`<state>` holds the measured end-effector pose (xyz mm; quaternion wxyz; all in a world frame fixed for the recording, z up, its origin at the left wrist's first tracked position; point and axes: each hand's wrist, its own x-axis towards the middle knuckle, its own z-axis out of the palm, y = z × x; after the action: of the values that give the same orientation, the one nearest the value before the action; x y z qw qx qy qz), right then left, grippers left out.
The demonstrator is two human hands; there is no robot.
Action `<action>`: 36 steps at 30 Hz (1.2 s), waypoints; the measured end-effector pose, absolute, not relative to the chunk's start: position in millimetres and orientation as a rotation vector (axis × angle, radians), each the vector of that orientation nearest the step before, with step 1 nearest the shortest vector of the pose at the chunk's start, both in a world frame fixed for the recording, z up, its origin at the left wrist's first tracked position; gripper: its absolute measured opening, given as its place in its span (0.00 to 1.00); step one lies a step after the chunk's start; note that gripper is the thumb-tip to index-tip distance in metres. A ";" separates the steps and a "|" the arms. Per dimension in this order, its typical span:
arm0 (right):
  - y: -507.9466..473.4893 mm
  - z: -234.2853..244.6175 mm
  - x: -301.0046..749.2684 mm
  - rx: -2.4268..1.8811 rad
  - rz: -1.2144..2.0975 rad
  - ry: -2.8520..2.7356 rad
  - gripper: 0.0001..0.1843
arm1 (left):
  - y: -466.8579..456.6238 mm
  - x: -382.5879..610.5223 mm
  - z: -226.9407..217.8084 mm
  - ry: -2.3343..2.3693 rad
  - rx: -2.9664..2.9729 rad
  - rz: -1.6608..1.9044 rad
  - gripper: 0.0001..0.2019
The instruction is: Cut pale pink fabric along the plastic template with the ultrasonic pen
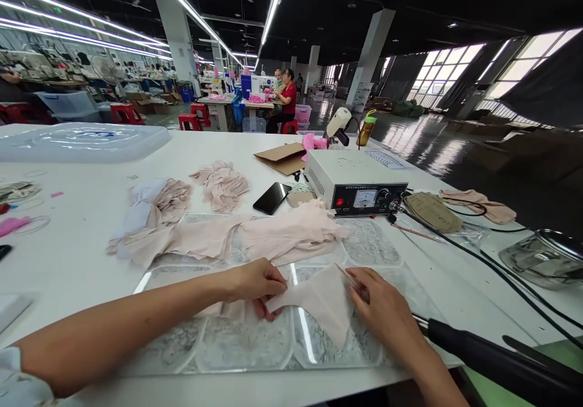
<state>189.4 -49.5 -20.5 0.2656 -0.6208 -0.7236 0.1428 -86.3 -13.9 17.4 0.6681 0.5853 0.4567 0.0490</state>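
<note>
A pale pink cut piece of fabric is stretched between my two hands, just above a clear compartmented sheet. My left hand pinches its narrow end. At the opposite corner, my right hand grips the edge between thumb and fingers. Beyond my hands lie layered pale pink fabric pieces, spread across the back of the sheet. Another flat pink piece shows partly beneath my left wrist. A black-handled tool with a metal tip and cable lies by my right forearm, which hides part of it.
Behind the fabric stand a control box with a dial, a black phone and folded cardboard. Bundled fabric lies left; a glass jar stands right. Black cables cross the right side. A person in red sits at a distant sewing machine.
</note>
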 end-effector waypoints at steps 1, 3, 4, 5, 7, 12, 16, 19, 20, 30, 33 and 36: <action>-49.4 -22.7 189.2 -1.686 0.352 -1.975 0.15 | -13.9 -86.5 16.4 1.058 1.335 0.102 0.18; -46.7 -26.8 187.1 -1.697 0.290 -2.015 0.13 | -14.0 -85.6 14.4 1.111 1.376 0.091 0.17; -44.4 -28.3 185.6 -1.700 0.263 -2.031 0.12 | -14.4 -84.6 13.8 1.130 1.398 0.083 0.16; -41.6 -29.3 184.2 -1.704 0.239 -2.045 0.12 | -15.2 -83.4 13.5 1.140 1.421 0.070 0.16; -34.8 -29.7 181.8 -1.715 0.196 -2.057 0.12 | -18.1 -80.7 14.3 1.135 1.460 0.019 0.15; -24.9 -24.5 179.7 -1.705 0.112 -2.027 0.14 | -27.9 -76.1 24.6 1.052 1.577 -0.180 0.15; -44.1 -27.2 181.1 -1.581 0.118 -2.049 0.14 | -24.4 -72.2 39.1 1.049 1.799 -0.156 0.15; -65.9 -37.0 186.9 -1.495 0.118 -2.071 0.14 | -17.2 -65.3 45.6 1.092 1.989 0.008 0.09; -71.5 -40.5 189.8 -1.475 0.113 -2.073 0.14 | -15.6 -62.6 46.0 1.099 2.032 0.045 0.07; -39.8 -36.0 189.5 -1.558 0.088 -2.051 0.22 | -41.2 -52.6 26.5 1.232 2.184 0.025 0.05; -21.2 -33.6 181.1 -1.596 0.146 -2.071 0.14 | -42.5 -52.0 23.4 1.250 2.141 0.063 0.03; -11.4 -33.4 178.5 -1.591 0.208 -2.073 0.07 | -38.5 -54.0 24.4 1.224 2.035 0.115 0.06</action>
<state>178.5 -11.4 -33.4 0.2572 -0.5865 -0.7642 0.0767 -54.0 -38.5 24.4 0.3729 0.7942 0.4777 0.0449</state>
